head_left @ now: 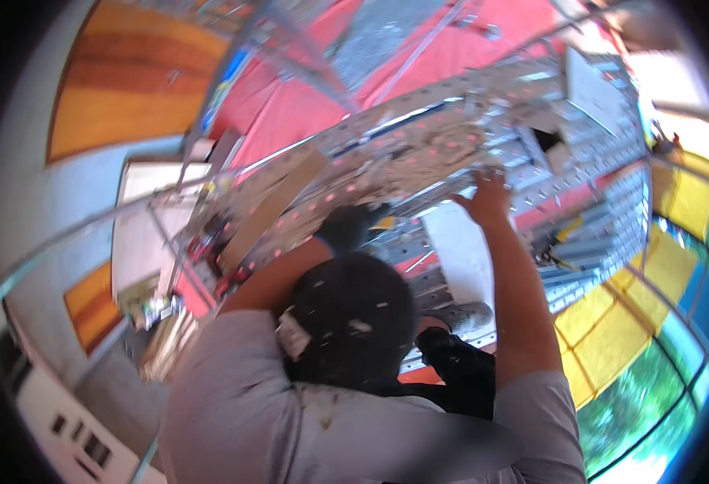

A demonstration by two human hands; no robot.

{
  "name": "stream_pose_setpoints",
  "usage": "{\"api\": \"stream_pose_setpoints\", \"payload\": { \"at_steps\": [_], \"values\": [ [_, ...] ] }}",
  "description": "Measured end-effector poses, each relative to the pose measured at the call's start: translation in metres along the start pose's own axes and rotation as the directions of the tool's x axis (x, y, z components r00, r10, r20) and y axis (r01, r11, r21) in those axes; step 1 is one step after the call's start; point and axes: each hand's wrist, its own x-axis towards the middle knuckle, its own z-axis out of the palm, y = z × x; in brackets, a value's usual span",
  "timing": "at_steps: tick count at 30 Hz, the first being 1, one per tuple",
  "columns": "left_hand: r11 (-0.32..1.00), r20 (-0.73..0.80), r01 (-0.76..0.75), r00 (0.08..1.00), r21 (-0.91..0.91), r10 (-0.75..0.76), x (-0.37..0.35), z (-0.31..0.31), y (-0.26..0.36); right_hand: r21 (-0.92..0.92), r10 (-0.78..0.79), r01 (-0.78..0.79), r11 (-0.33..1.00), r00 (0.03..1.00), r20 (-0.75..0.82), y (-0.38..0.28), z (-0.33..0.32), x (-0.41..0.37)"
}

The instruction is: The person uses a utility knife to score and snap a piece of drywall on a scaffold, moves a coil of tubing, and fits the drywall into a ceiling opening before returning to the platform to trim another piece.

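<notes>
In a dark glove, my left hand is low over the perforated metal scaffold deck. Its fingers look curled, and a small yellow piece shows at their tips; blur hides what it is. My right hand, farther right, has its thumb and fingers apart above the deck, near the top end of a white board. I cannot see anything in it. Below the hands are my bent knee in dark, speckled trousers and a grey shoe beside the board.
Brown planks lie along the deck. A grey panel is at its far right end, and yellow-handled tools lie on the right. Scaffold rails cross the left side. Red sheeting spreads beyond; yellow sheets hang at right.
</notes>
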Motion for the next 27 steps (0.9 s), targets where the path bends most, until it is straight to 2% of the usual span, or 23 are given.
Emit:
{"api": "stream_pose_setpoints", "payload": {
  "at_steps": [1,2,4,5,8,11,14,15,21,24,25,26,27],
  "values": [
    [1.000,-0.008,0.009,1.000,0.009,-0.009,-0.002,0.004,0.000,0.061,-0.044,0.047,0.997,0.998,-0.052,0.010,0.017,0.004],
    [0.999,-0.010,0.038,0.999,-0.039,-0.038,-0.001,0.005,0.001,0.023,-0.059,0.061,0.998,0.993,-0.101,0.015,0.029,0.009],
    [0.998,0.044,0.061,0.997,0.019,-0.061,-0.008,-0.016,0.009,0.001,-0.064,0.064,0.998,0.995,-0.074,0.004,0.013,0.002],
    [0.997,0.007,0.071,0.997,0.040,-0.071,-0.009,-0.007,0.007,-0.044,-0.093,0.087,0.995,0.983,-0.156,0.009,0.026,0.005],
    [0.992,0.014,0.116,0.993,-0.049,-0.115,-0.011,-0.002,0.011,-0.147,-0.050,0.047,0.988,0.999,-0.019,-0.001,0.005,-0.004],
    [0.991,0.022,0.136,0.991,-0.020,-0.135,-0.012,0.003,0.009,-0.203,-0.024,0.035,0.979,0.998,0.055,-0.008,-0.006,0.000],
    [0.985,0.043,0.137,0.990,-0.105,-0.133,-0.006,0.003,0.001,-0.183,-0.012,0.027,0.983,0.997,0.082,-0.008,-0.011,0.004],
    [0.985,0.014,0.131,0.991,-0.113,-0.131,-0.004,0.007,0.000,-0.184,-0.005,0.021,0.983,0.996,0.086,-0.013,-0.018,0.001],
    [0.980,0.062,0.128,0.991,-0.151,-0.120,0.000,0.014,-0.006,-0.194,-0.042,0.051,0.980,0.998,0.048,-0.004,-0.005,0.005],
    [0.980,0.042,0.108,0.994,-0.166,-0.103,-0.004,0.014,-0.006,-0.149,-0.100,0.094,0.984,0.994,-0.036,0.010,0.015,0.009],
    [0.979,0.048,0.134,0.991,-0.152,-0.128,-0.006,0.014,-0.005,-0.136,-0.116,0.103,0.985,0.988,-0.097,0.020,0.032,0.014],
    [0.979,0.052,0.140,0.990,-0.146,-0.133,-0.007,0.014,-0.003,-0.026,-0.175,0.173,0.985,0.968,-0.179,0.019,0.031,0.008],
    [0.978,0.099,0.154,0.985,-0.143,-0.141,-0.005,0.003,0.002,-0.102,-0.231,0.210,0.972,0.933,-0.277,0.033,0.055,0.016]
  ]
}}
